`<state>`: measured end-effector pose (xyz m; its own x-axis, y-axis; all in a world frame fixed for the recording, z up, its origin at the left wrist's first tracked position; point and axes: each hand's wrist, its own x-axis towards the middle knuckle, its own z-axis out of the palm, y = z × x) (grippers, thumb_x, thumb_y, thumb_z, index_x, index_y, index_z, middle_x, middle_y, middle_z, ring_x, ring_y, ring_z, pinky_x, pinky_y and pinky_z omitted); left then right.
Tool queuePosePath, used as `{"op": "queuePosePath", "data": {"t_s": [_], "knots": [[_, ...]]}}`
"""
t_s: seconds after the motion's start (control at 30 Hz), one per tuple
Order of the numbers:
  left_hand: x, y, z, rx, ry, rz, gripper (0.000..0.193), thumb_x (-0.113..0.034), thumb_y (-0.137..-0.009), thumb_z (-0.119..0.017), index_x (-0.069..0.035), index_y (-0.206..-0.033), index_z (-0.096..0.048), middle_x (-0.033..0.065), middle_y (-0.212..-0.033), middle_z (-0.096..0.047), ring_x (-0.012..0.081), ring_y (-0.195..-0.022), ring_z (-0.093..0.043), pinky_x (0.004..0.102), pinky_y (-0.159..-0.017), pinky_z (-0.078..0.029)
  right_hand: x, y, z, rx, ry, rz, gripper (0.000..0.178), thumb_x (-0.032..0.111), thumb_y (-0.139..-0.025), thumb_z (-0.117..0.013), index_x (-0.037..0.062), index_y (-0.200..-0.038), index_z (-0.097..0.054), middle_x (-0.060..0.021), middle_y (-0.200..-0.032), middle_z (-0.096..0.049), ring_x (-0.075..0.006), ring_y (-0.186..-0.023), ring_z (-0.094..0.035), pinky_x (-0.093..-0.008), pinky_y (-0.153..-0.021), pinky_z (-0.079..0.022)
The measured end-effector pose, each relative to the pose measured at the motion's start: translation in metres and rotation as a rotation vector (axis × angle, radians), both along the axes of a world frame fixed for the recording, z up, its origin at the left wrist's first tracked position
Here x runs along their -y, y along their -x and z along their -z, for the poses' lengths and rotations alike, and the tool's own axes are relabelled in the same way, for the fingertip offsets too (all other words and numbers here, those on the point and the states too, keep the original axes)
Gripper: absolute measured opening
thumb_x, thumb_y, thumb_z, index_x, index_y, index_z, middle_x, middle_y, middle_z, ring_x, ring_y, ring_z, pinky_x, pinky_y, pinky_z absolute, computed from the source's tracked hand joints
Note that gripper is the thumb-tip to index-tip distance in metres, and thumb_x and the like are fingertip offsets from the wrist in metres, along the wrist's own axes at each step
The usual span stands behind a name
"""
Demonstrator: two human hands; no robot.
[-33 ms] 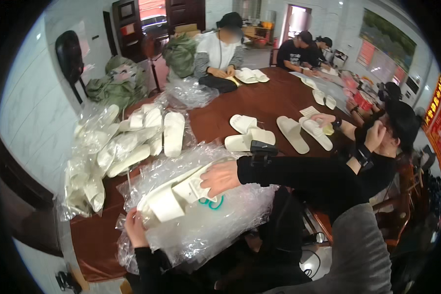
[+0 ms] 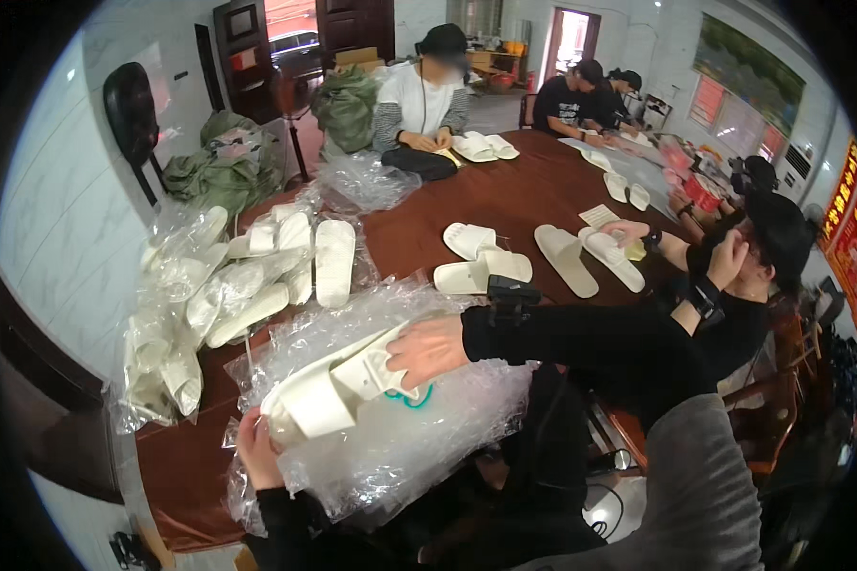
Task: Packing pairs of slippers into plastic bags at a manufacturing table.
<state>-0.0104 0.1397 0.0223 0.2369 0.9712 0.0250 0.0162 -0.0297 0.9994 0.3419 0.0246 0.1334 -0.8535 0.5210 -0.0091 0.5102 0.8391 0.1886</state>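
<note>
A pair of white slide slippers [image 2: 322,403] lies lengthwise between my hands, over a heap of clear plastic bags [image 2: 448,447]. My left hand [image 2: 259,449] is closed around the near left end of the pair, thumb and fingers at its edge. From the right, my right hand [image 2: 428,350] reaches across and is closed on the other end, its fingers bent over a slipper; part of that end is hidden under it. Green print shows on a bag just below the right hand. I cannot tell whether any plastic covers the pair.
Bagged white slippers [image 2: 176,314] are piled on the left of the brown-covered table [image 2: 409,228]. Loose slippers [image 2: 486,274] lie beyond my right forearm. A co-worker's hand [image 2: 628,231] touches a slipper at right. Other people sit around the far side.
</note>
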Motion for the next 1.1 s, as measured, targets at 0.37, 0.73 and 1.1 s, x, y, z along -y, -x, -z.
{"op": "queuePosePath", "data": {"t_s": [0.37,0.73,1.1], "knots": [[0.043,-0.01,-0.057,0.147,0.037,0.0,0.02,-0.008,-0.094,-0.056,0.0,-0.111,-0.061,0.0039,-0.084,-0.065,0.0026,-0.046,-0.041,0.0183,-0.042,-0.033,0.022,0.031,0.016,-0.324,-0.06,0.151,0.015,0.025,-0.08,-0.065,0.0158,-0.091,-0.06,-0.0046,-0.091,-0.054,-0.0235,-0.094,-0.054,-0.0342,-0.067,-0.053],[0.067,-0.008,-0.005,-0.509,-0.131,0.243,0.017,-0.011,-0.092,-0.058,-0.004,-0.105,-0.067,0.0094,-0.09,-0.069,0.0102,-0.046,-0.053,0.0263,-0.042,-0.042,0.058,-0.145,-0.034,-0.312,-0.463,0.951,0.02,0.021,-0.085,-0.058,0.0132,-0.103,-0.063,-0.005,-0.096,-0.059,-0.0255,-0.097,-0.059,-0.0374,-0.081,-0.048],[0.066,-0.021,0.045,-0.57,-0.496,0.101,0.017,-0.005,-0.082,-0.063,-0.006,-0.098,-0.068,0.0093,-0.1,-0.066,0.0287,-0.091,-0.065,0.0331,-0.078,-0.05,0.048,-0.003,0.118,-0.549,0.017,0.842,0.027,0.009,-0.082,-0.056,0.0147,-0.108,-0.059,-0.0076,-0.109,-0.056,-0.0284,-0.089,-0.063,-0.0399,-0.074,-0.052]]}}
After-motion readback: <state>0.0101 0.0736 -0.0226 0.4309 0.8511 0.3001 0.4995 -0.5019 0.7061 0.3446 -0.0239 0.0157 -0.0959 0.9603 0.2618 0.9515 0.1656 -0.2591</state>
